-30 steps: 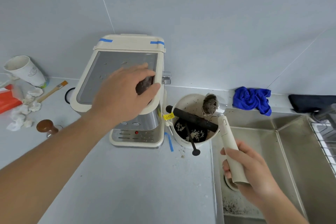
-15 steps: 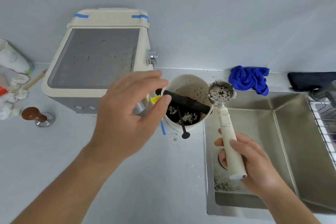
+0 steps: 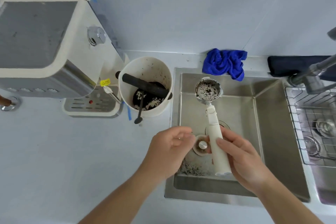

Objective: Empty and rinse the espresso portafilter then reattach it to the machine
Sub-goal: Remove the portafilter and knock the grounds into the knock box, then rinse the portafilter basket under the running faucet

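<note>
The right hand (image 3: 241, 158) is closed around the portafilter (image 3: 211, 114) handle, holding its grounds-speckled basket over the sink (image 3: 263, 132) at centre frame. The left hand (image 3: 171, 149) hovers loosely curled and empty beside the handle. Rinsing could send leftover grounds toward the drain, and a wet handle might slip.

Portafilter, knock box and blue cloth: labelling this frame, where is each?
portafilter (image 3: 208, 90): head view, inside its speckled basket.
knock box (image 3: 160, 67): head view, inner wall.
blue cloth (image 3: 222, 62): head view, middle folds.

One head cam, looking steeply down from above my hands, close over the sink (image 3: 263, 132) edge, counter (image 3: 63, 160) left, wall tiles at top
</note>
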The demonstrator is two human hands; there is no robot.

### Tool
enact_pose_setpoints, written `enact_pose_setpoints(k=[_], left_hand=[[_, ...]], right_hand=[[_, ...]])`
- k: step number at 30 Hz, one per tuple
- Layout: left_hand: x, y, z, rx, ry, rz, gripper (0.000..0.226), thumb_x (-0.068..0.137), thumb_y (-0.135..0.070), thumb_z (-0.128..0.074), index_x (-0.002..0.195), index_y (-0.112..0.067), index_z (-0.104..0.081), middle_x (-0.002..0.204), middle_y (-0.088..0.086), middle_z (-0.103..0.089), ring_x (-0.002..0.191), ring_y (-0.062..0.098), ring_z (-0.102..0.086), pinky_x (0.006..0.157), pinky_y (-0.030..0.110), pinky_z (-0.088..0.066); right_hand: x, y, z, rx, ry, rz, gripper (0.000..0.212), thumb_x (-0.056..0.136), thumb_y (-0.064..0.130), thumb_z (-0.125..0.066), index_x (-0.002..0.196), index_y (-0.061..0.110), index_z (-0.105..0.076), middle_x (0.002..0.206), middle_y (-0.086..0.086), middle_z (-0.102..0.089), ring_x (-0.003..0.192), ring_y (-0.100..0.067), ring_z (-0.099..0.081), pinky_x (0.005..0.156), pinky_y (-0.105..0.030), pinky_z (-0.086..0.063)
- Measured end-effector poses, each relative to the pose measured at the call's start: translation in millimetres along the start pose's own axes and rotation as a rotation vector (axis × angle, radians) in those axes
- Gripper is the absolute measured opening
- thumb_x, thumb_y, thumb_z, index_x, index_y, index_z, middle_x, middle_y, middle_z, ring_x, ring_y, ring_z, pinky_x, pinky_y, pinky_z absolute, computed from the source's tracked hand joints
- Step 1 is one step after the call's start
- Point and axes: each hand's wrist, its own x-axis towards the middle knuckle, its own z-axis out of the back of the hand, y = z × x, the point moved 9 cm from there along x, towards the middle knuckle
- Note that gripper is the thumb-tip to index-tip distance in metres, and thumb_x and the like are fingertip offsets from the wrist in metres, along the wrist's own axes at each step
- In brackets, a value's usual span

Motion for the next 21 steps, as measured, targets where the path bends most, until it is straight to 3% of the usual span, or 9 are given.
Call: enact_pose_setpoints(k=[5,8,11,15,17,21], left_hand=[[21.9,-3.7,-38.1,0.083,-0.045,0.046,0.039,0.082,-0.055,-0.061,0.117,-0.038,-0.064,0.098,-0.028,-0.065,0.091,-0.016,-0.057,0.074,0.008,-0.042],[33.4,-6.9,-66.6,0.021,-0.002,0.100,0.044,0.087,-0.048,-0.062,0.127,-0.028,-0.061,0.101,-0.024,-0.064,0.084,-0.023,-0.057,0.063,0.002,-0.043],[41.5,-7.9,-87.6,-0.125,0.023,0.158,0.043,0.090,-0.036,-0.064,0.130,-0.020,-0.061,0.106,-0.013,-0.070,0.082,-0.013,-0.065,0.056,0.000,-0.042],[49.7,-12.6,-104.1,-0.210,-0.033,0.146,0.020,0.090,-0.019,-0.066,0.108,-0.029,-0.068,0.092,-0.012,-0.075,0.076,-0.009,-0.067,0.054,0.003,-0.044],[52.8,-13.5,-111.1,-0.223,-0.054,0.155,0.023,0.088,-0.014,-0.068,0.098,-0.035,-0.067,0.082,-0.017,-0.075,0.073,-0.010,-0.067,0.053,0.004,-0.044],[58.8,-9.8,-124.5,-0.202,-0.074,0.199,0.025,0.085,-0.015,-0.071,0.090,-0.040,-0.068,0.087,-0.014,-0.077,0.077,-0.005,-0.069,0.061,0.007,-0.047]], right_hand=[[-1.6,-0.1,27.1,-0.060,-0.032,0.006,0.035,0.082,0.020,-0.066,0.115,0.017,-0.075,0.097,-0.011,-0.070,0.086,-0.018,-0.062,0.075,-0.031,-0.050],[-2.3,-1.1,40.4,-0.049,-0.034,-0.006,0.032,0.084,0.017,-0.071,0.116,0.017,-0.075,0.096,-0.011,-0.073,0.085,-0.017,-0.065,0.073,-0.029,-0.053],[-0.8,-0.9,49.7,-0.065,-0.024,-0.003,0.034,0.082,0.018,-0.071,0.115,0.021,-0.075,0.102,-0.011,-0.075,0.088,-0.019,-0.068,0.078,-0.035,-0.053],[1.0,0.7,65.4,-0.065,-0.002,0.002,0.034,0.084,0.011,-0.069,0.116,0.022,-0.075,0.108,-0.014,-0.076,0.094,-0.023,-0.071,0.080,-0.036,-0.057],[1.4,3.2,73.1,-0.079,0.019,0.018,0.033,0.090,0.001,-0.068,0.115,0.022,-0.075,0.105,-0.013,-0.077,0.093,-0.021,-0.071,0.078,-0.031,-0.057],[3.4,6.1,94.1,-0.123,-0.016,0.038,0.034,0.091,-0.007,-0.064,0.118,0.013,-0.071,0.098,-0.012,-0.079,0.081,-0.012,-0.073,0.065,-0.018,-0.054]])
